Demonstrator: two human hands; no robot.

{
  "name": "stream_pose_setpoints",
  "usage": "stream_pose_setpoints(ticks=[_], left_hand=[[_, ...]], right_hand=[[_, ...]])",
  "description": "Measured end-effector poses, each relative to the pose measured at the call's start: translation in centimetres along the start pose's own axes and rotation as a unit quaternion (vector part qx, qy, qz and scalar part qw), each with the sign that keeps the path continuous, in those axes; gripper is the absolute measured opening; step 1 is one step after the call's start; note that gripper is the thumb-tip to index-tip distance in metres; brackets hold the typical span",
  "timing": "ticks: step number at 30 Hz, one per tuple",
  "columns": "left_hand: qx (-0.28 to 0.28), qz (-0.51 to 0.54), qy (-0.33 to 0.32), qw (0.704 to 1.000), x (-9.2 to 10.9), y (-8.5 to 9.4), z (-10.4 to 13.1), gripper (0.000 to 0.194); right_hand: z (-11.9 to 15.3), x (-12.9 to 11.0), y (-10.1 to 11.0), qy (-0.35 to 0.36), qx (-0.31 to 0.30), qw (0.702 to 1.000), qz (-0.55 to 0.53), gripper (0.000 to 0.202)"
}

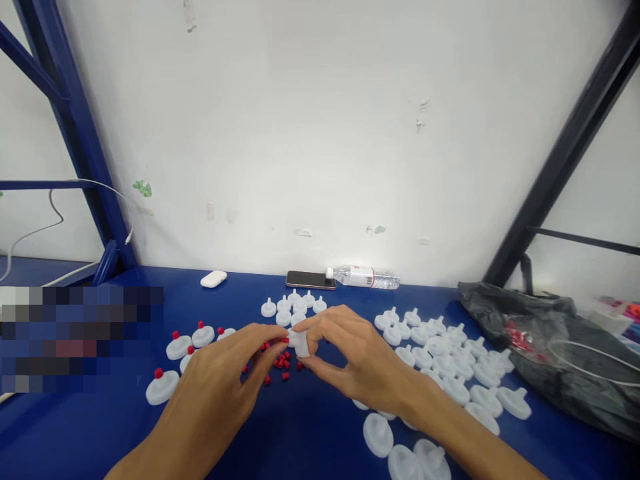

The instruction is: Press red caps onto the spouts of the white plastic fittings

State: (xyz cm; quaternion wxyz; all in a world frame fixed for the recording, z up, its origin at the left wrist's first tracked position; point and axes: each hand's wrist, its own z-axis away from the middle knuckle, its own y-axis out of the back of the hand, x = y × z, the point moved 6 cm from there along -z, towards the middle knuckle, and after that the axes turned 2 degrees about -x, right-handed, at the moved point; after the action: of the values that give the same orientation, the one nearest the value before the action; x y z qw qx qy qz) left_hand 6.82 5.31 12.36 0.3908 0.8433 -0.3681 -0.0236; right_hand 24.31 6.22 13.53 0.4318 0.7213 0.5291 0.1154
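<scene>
Over the table's middle, my right hand (357, 353) pinches a white plastic lid with a nozzle (301, 344), turned on its side. My left hand (233, 363) meets it from the left, its fingers closed around a small red cap (284, 340) at the nozzle's end; the fingers partly hide that cap. Below the fingertips lie several loose red caps (281, 362). Beside my left hand stand white lids with red caps on their nozzles (163, 387). Many bare white lids (445, 363) spread around my right forearm, and a smaller group (283, 317) sits beyond my hands.
Along the wall on the blue table (280, 440) lie a white case (213, 279), a phone (311, 280) and a clear water bottle (367, 277). A black plastic bag (555, 373) with red pieces covers the right side. Blue metal posts (85, 127) frame the left.
</scene>
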Motion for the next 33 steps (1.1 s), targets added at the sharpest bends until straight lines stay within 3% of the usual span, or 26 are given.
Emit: stream_pose_setpoints(ticks=[6, 11, 15, 21, 28, 33], left_hand=[[-0.066, -0.029, -0.008, 0.997, -0.8, -1.4, 0.4, 0.027], [-0.025, -0.003, -0.026, 0.999, 0.2, -0.4, -0.1, 0.022], [-0.015, -0.016, -0.041, 0.999, 0.3, -0.2, -0.2, 0.021], [-0.016, -0.140, -0.150, 0.979, 0.5, -0.9, 0.7, 0.044], [-0.039, -0.053, -0.110, 0.992, 1.2, 0.3, 0.5, 0.027], [-0.071, 0.004, -0.075, 0.995, 0.8, -0.2, 1.0, 0.024]], right_hand=[[0.0, 0.2, 0.1, -0.011, 0.014, 0.999, -0.029, 0.022], [-0.1, 0.7, 0.7, -0.060, 0.049, 0.994, -0.078, 0.050], [-0.1, 0.6, 1.1, -0.091, 0.052, 0.989, -0.104, 0.040], [-0.3, 0.4, 1.1, -0.082, 0.051, 0.986, -0.138, 0.034], [-0.2, -0.3, 1.2, -0.048, 0.074, 0.982, -0.167, 0.039], [-0.1, -0.6, 0.9, -0.019, 0.073, 0.983, -0.169, 0.044]])
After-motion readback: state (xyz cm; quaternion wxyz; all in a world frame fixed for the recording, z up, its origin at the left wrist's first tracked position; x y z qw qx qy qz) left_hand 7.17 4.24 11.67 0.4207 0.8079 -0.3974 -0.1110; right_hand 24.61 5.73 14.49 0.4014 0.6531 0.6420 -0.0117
